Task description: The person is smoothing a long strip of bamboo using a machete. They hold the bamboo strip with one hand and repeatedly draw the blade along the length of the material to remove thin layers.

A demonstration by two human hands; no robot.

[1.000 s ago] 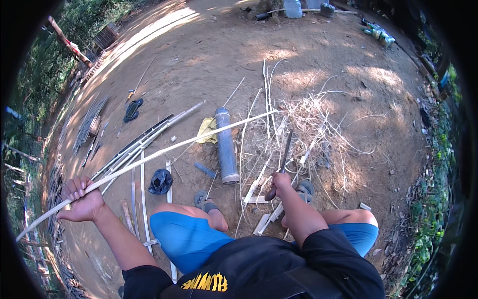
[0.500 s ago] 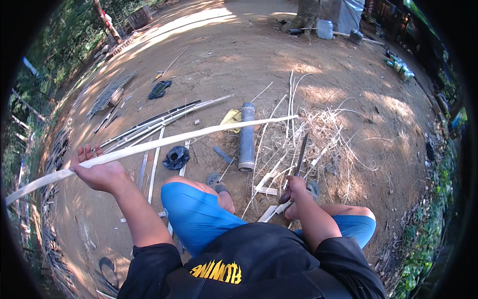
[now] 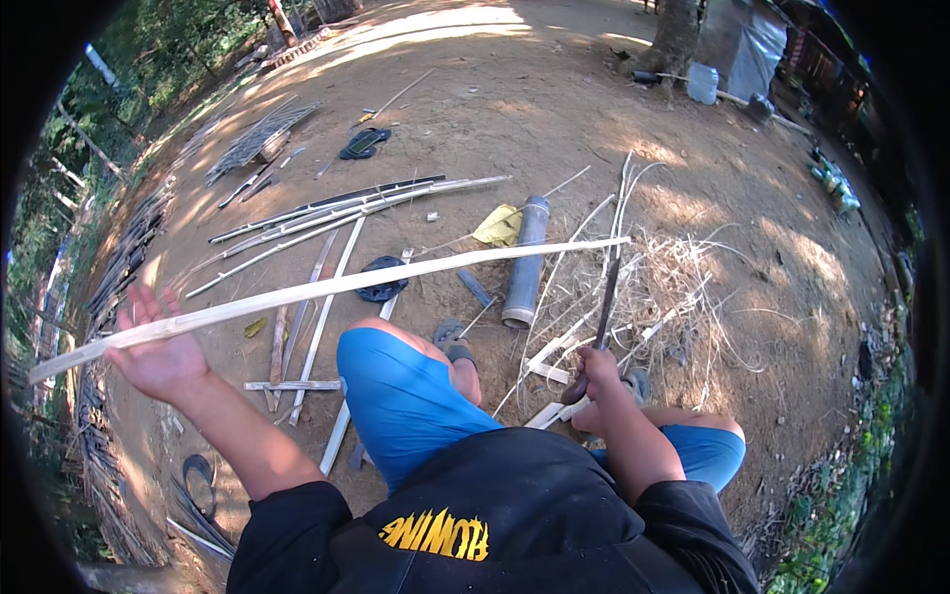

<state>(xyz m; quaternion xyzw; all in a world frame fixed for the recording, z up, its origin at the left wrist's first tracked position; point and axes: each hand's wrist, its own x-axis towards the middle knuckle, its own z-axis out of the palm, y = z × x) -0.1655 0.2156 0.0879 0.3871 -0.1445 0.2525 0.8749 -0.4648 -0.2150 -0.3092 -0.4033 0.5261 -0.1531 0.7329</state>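
Observation:
A long, pale bamboo strip slants across the view in front of me. My left hand holds it up near its left end; it lies across the palm, fingers stretched loosely behind it and thumb below. Fingers wrapped round its dark handle, my right hand grips a long knife beside my right foot. Its dark blade points away from me, with the tip close to the strip's far end. Whether blade and strip touch, I cannot tell.
A thick grey bamboo tube lies ahead, beside a yellow leaf-like piece. Curled shavings heap up right of it. Several bamboo poles and a black bag lie left. Farther off are sandals and a clear jug.
The view has shifted left, moving the ground things rightward in it. My left hand has spread its fingers more under the strip. My right hand keeps its grip on the knife.

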